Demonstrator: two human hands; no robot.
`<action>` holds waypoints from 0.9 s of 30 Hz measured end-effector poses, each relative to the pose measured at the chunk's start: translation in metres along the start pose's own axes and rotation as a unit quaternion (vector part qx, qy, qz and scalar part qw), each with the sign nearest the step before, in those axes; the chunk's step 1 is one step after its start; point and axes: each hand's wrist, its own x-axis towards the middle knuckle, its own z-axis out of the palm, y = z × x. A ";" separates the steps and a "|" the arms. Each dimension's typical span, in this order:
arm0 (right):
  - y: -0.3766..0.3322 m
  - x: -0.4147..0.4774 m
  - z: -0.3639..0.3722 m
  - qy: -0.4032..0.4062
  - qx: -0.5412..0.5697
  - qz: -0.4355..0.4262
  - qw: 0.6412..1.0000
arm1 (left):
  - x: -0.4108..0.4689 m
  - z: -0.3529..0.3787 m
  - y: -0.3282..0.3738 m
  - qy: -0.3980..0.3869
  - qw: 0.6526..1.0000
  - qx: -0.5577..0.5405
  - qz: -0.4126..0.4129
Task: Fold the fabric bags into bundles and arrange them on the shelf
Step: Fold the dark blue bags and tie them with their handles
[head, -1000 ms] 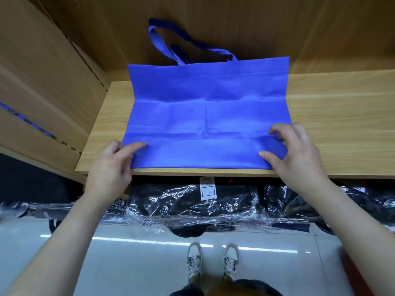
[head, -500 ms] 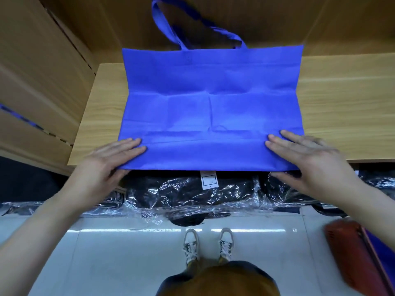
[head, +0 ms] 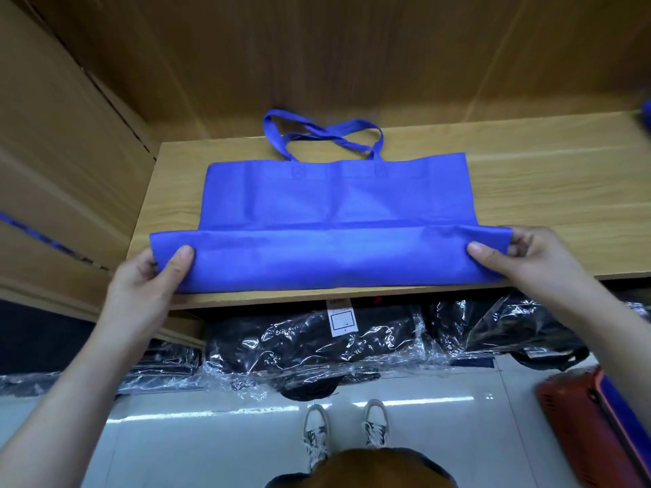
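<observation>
Blue fabric bag lies on the shelf; left hand and right hand pinch its folded near edge.

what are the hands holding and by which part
The blue fabric bag: the left hand pinches the left end of its near bottom flap, the right hand the right end, thumbs on top.
</observation>
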 end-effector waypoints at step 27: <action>0.007 0.018 0.044 0.275 -0.435 -0.005 0.857 | 0.017 0.022 0.001 0.140 0.951 0.269 0.059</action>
